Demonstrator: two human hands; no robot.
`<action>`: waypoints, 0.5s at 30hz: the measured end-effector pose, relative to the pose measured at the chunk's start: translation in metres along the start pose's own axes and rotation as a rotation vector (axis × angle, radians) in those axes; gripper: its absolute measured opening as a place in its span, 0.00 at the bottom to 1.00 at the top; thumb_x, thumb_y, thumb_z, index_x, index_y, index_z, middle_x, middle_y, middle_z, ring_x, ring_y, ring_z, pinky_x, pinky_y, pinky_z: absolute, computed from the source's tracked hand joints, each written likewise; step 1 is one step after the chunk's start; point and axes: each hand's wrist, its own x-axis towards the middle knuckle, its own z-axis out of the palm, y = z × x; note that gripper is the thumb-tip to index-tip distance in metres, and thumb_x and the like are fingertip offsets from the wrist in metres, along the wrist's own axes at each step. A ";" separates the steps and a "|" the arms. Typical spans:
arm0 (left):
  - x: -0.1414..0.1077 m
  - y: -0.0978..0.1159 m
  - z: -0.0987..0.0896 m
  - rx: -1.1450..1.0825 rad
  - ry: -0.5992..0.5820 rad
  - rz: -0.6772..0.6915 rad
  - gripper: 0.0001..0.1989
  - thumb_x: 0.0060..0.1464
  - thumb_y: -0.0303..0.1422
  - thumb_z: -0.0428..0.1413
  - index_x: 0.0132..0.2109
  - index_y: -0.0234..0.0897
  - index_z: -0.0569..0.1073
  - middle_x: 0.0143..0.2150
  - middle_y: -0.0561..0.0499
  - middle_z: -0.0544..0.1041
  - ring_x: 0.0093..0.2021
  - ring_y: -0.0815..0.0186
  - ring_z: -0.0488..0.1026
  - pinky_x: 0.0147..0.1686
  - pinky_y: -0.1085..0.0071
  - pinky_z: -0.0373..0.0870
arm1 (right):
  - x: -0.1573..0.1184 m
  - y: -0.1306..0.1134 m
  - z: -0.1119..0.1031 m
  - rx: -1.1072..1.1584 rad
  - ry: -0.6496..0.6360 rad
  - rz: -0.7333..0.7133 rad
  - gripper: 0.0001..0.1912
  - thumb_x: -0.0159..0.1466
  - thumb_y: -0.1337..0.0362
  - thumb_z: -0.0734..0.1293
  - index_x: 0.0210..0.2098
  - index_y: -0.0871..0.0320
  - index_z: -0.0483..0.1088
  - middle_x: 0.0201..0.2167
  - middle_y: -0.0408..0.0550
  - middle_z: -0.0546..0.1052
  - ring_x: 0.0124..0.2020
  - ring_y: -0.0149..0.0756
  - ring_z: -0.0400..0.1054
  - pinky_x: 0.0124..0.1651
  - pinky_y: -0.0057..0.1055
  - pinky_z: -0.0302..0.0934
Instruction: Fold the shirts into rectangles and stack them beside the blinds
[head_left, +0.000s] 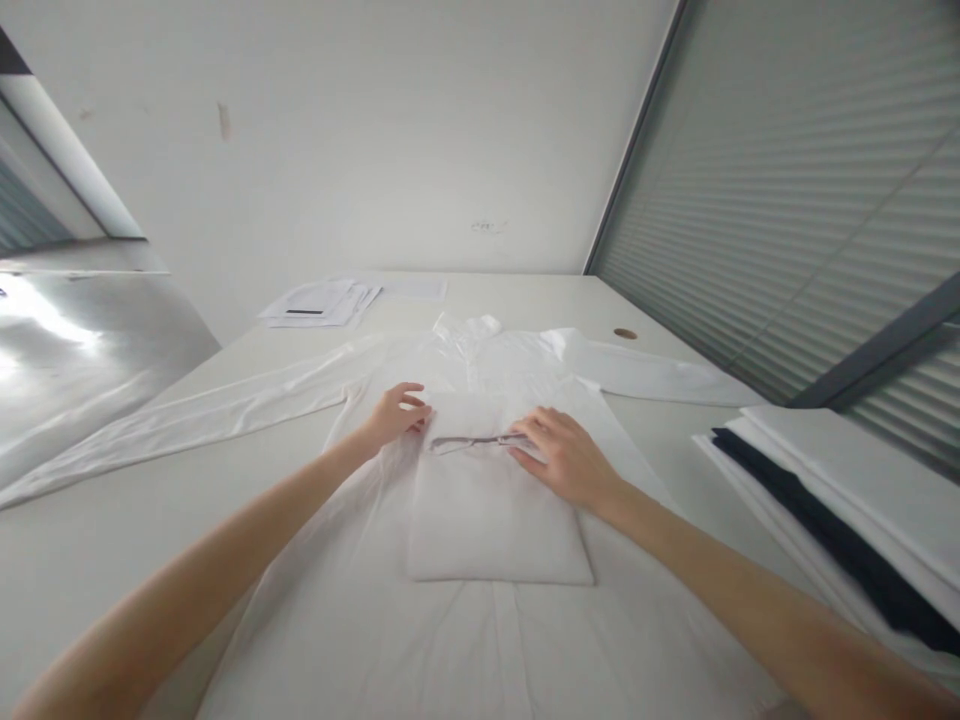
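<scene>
A long-sleeved white shirt [360, 620] lies spread with its collar at the far end and its sleeves stretched to both sides. On its middle sits a folded white cloth piece [495, 525], roughly rectangular, with a thin greyish line along the fold near its top. My left hand [399, 415] is at the upper left edge of this piece, its fingers loosely curved and apart. Across the upper right part lies my right hand [566, 455], thumb apart from the fingers, touching the cloth beside the grey-lined fold. Its fingertips are partly blurred against the white.
A stack of folded white and dark cloth [847, 510] stands at the right edge. Loose papers [322, 303] lie at the far left of the white table [525, 290]. A round cable hole [625, 333] is at the far right. A wall and blinds [795, 200] bound the table.
</scene>
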 end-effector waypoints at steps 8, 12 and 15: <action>-0.089 0.007 -0.028 0.284 -0.485 -0.363 0.25 0.49 0.54 0.62 0.30 0.33 0.72 0.27 0.50 0.74 0.20 0.66 0.73 0.15 0.75 0.63 | -0.074 -0.003 -0.022 0.748 -0.384 0.759 0.24 0.61 0.39 0.63 0.39 0.54 0.67 0.29 0.47 0.75 0.17 0.34 0.68 0.16 0.30 0.59; -0.116 0.006 -0.025 0.108 -0.568 -0.418 0.25 0.50 0.54 0.61 0.35 0.32 0.75 0.40 0.45 0.77 0.29 0.65 0.77 0.19 0.76 0.68 | -0.087 -0.018 -0.023 1.073 -0.370 0.929 0.37 0.56 0.40 0.69 0.56 0.53 0.59 0.37 0.50 0.77 0.17 0.34 0.71 0.12 0.27 0.59; -0.123 0.003 -0.021 -0.019 -0.520 -0.489 0.23 0.49 0.51 0.64 0.37 0.34 0.73 0.34 0.50 0.75 0.28 0.66 0.77 0.18 0.78 0.65 | -0.087 -0.024 -0.022 1.165 -0.296 1.004 0.36 0.55 0.45 0.71 0.57 0.55 0.61 0.33 0.47 0.77 0.18 0.32 0.70 0.14 0.26 0.61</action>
